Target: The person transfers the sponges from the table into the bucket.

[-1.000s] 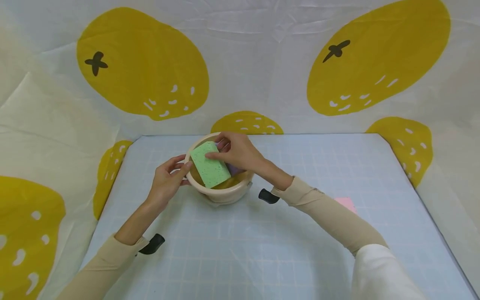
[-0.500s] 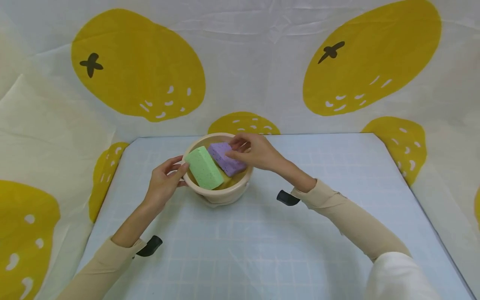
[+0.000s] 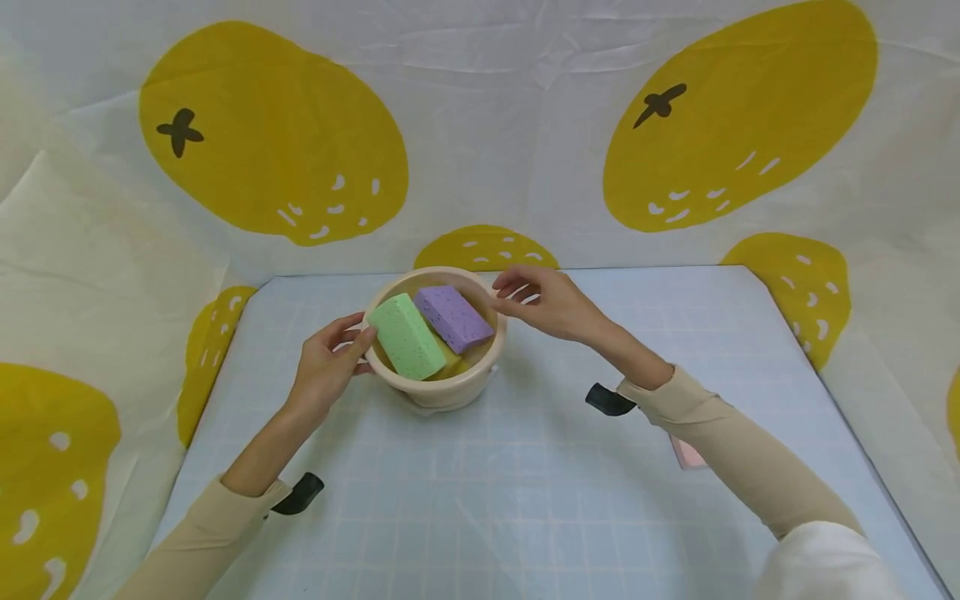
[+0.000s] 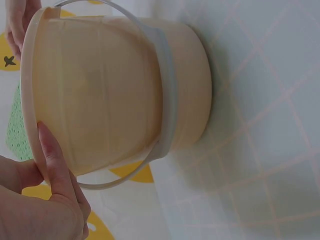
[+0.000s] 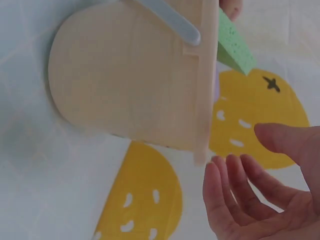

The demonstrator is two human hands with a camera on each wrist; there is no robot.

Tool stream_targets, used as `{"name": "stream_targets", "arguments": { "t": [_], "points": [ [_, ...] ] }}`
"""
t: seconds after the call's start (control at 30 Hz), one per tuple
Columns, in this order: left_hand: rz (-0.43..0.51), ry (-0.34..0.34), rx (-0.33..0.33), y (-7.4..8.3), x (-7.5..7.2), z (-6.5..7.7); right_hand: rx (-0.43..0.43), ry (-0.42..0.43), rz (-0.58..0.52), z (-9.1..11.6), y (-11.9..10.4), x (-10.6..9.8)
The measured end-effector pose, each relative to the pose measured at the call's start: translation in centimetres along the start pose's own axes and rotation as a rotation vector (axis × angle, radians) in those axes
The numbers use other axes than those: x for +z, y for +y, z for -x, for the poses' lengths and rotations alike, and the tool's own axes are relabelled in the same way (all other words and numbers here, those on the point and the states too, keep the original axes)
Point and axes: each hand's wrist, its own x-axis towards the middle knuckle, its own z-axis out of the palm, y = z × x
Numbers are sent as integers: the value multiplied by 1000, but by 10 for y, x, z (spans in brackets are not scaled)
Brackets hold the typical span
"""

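A cream bucket [image 3: 452,392] stands on the table towards the back, with its grey handle [image 4: 169,90] hanging down the side. My left hand [image 3: 328,360] holds the rim at the left, thumb on top and fingers against the outer wall. Inside the bucket, a green sponge [image 3: 408,337] leans on the left and sticks out above the rim. Beside it lies a purple sponge [image 3: 454,318], and a yellow piece [image 3: 451,362] shows partly underneath. My right hand [image 3: 553,305] hovers just right of the rim, fingers loosely bent with nothing in them.
A pink block [image 3: 688,453] lies on the table to the right, partly covered by the right sleeve. The light blue gridded table [image 3: 450,508] meets a white curtain [image 3: 510,150] with yellow fruit prints at its back edge.
The right hand has let go of the green sponge in the bucket and moved right, out past the rim, uncovering the purple sponge. The left hand stays on the rim.
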Motion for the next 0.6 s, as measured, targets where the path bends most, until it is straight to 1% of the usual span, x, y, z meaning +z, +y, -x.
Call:
{"name": "stream_targets", "arguments": {
  "t": [0.37, 0.6],
  "points": [
    [8, -6, 10, 1, -1, -1, 47, 64, 35, 25, 28, -19],
    [17, -7, 7, 0, -1, -1, 125, 89, 74, 40, 43, -28]
  ]
}}
